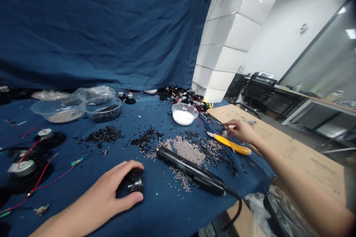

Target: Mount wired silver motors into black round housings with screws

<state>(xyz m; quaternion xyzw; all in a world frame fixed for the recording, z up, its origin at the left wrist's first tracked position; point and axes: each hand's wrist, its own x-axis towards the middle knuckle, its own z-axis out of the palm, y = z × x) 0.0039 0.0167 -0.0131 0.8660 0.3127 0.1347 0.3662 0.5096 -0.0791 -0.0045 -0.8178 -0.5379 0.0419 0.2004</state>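
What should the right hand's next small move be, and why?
Perhaps the right hand should pinch the small part below its fingertips: it reaches there, beside the yellow tool, while the left hand holds the black part. Whether the right grips anything is unclear.

On the table (167, 214), the screwdriver (191, 170) lies across the near part of the scattered screws (189, 150). Left of it, the left hand (114, 189) surrounds a round part (135, 182). Right of the screws lies a knife (233, 145), beside the right hand (240, 130). Behind the screws stands a bowl (197, 114); further left, a tub (96, 117) stands behind a pile of pins (104, 135).
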